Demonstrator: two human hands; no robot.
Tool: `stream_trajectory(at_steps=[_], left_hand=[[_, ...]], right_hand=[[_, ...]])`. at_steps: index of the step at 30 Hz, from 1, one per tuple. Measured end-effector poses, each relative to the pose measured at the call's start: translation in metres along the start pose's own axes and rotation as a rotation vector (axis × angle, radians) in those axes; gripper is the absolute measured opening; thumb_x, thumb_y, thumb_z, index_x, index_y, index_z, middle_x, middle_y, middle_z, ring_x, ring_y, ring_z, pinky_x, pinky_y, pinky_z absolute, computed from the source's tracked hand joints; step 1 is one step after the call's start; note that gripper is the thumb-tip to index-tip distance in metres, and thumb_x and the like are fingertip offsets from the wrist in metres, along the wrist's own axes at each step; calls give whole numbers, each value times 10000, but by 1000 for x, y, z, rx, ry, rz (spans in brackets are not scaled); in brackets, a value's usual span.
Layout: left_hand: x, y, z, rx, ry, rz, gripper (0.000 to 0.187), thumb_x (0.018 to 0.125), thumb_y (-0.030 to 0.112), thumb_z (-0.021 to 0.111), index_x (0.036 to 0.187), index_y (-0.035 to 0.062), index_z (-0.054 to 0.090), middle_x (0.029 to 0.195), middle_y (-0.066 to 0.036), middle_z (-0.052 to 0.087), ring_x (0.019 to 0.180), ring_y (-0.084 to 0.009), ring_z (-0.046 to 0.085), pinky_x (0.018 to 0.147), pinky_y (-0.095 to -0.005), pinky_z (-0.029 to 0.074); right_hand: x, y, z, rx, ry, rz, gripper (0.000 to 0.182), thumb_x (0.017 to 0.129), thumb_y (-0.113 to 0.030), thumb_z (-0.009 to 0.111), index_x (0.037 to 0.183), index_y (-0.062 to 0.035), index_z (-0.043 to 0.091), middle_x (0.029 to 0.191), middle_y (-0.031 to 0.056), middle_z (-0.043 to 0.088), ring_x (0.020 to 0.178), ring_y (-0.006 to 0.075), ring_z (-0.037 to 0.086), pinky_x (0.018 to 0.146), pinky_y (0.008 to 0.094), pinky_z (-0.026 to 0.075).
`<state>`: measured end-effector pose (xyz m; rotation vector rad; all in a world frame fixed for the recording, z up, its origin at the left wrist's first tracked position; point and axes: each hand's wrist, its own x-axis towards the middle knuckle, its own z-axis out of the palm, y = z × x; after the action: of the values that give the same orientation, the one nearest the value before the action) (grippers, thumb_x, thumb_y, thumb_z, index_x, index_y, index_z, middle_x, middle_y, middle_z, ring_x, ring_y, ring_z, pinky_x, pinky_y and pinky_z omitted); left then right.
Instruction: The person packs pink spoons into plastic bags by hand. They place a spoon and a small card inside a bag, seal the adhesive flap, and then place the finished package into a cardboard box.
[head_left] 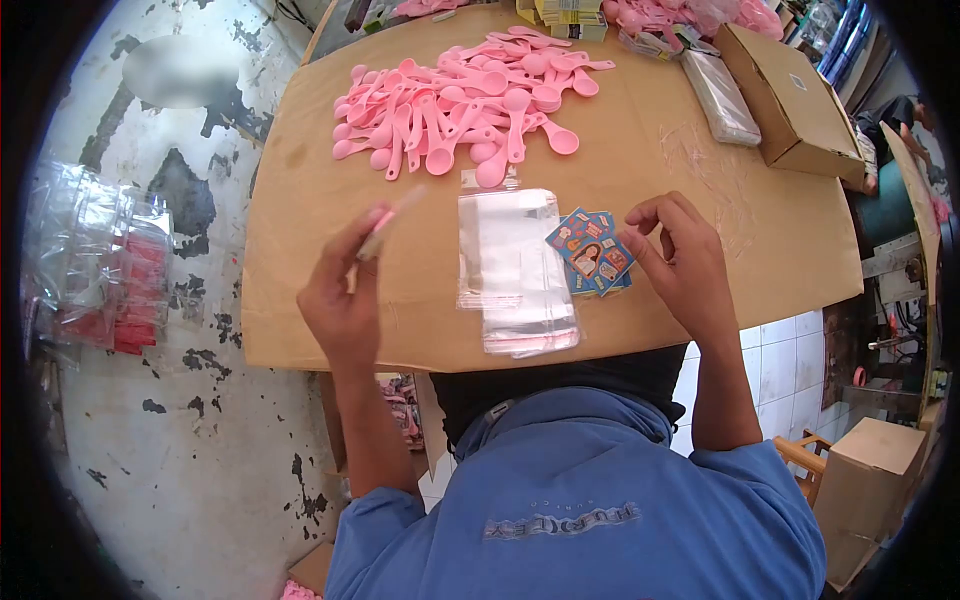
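Note:
My left hand is raised over the brown cardboard tabletop and grips a pink plastic spoon, which is blurred by motion. My right hand rests on the tabletop, its fingertips touching a small fanned stack of colourful printed cards. Between the hands lies a stack of clear plastic bags. A big pile of pink spoons is spread beyond them.
A cardboard box and a flat clear-wrapped packet sit at the far right of the table. More pink items lie along the far edge. Clear bags with red contents lie on the worn floor to the left.

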<state>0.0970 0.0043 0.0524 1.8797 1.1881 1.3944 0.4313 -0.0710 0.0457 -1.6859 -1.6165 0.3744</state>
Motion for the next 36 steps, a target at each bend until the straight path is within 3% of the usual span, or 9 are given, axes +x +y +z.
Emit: stream_trajectory(at_steps=[5, 8, 10, 13, 17, 22, 25, 31, 36], left_hand=[[6, -33, -16, 425, 38, 66, 312, 952, -51, 557, 1230, -26, 695, 1272, -138, 722, 1192, -230, 679, 1015, -364, 518], [-9, -20, 9, 400, -70, 7, 273, 964, 166, 691, 1204, 35, 697, 1065, -73, 701, 974, -162, 628, 866, -326, 505], [-15, -9, 42, 305, -203, -274, 277, 935, 218, 747, 1112, 10, 704, 939, -58, 659, 828, -152, 560, 746, -327, 475], [-15, -8, 64, 342, -273, -150, 270, 917, 219, 787, 1042, -7, 708, 890, -43, 653, 777, -134, 555, 713, -303, 474], [-14, -11, 71, 171, -286, -313, 262, 908, 206, 808, 967, -22, 694, 841, -29, 636, 732, -118, 537, 684, -282, 466], [-13, -2, 80, 188, -178, -355, 249, 893, 187, 816, 926, -20, 682, 807, -26, 632, 713, -99, 525, 654, -274, 452], [-13, -11, 84, 445, -208, -93, 265, 900, 188, 814, 876, -34, 670, 751, -28, 620, 677, -93, 511, 628, -276, 440], [-15, -7, 59, 56, -267, -521, 273, 935, 204, 796, 907, -59, 730, 752, 2, 668, 671, -88, 552, 627, -276, 459], [-26, -17, 48, -66, -377, -510, 256, 973, 163, 740, 1092, -63, 767, 917, -14, 744, 810, -62, 624, 740, -235, 496]], right_hand=[[-15, 8, 18, -89, -1, 40, 385, 883, -350, 816, 1041, -39, 651, 974, 110, 657, 883, 264, 671, 748, 414, 528], [-14, 11, 25, -92, -5, 68, 387, 876, -330, 827, 1030, -40, 624, 938, 119, 652, 864, 270, 670, 738, 402, 524], [-11, 8, 23, 2, -64, 202, 350, 885, -297, 820, 994, -34, 616, 914, 126, 654, 836, 275, 668, 728, 397, 520], [-8, 9, 23, 105, -63, 246, 294, 903, -244, 802, 958, -23, 616, 871, 133, 656, 789, 278, 663, 709, 393, 512], [-13, 20, 27, 133, 65, 172, 227, 934, -192, 764, 935, -6, 634, 857, 141, 667, 752, 281, 658, 702, 395, 509], [-12, 7, 27, 261, 161, 191, 189, 986, -167, 719, 971, 12, 660, 785, 107, 669, 671, 164, 617, 624, 333, 485], [-10, -6, 32, 402, 185, 179, 192, 1008, -169, 706, 978, 17, 666, 756, 59, 664, 653, 74, 568, 581, 276, 458], [-10, -8, 28, 495, 166, 147, 192, 1019, -176, 704, 984, 10, 672, 773, 0, 656, 674, 22, 543, 582, 229, 442], [-10, -14, 36, 788, -49, 221, 206, 1044, -197, 668, 1030, 8, 651, 827, 0, 645, 732, 21, 549, 621, 219, 438]])
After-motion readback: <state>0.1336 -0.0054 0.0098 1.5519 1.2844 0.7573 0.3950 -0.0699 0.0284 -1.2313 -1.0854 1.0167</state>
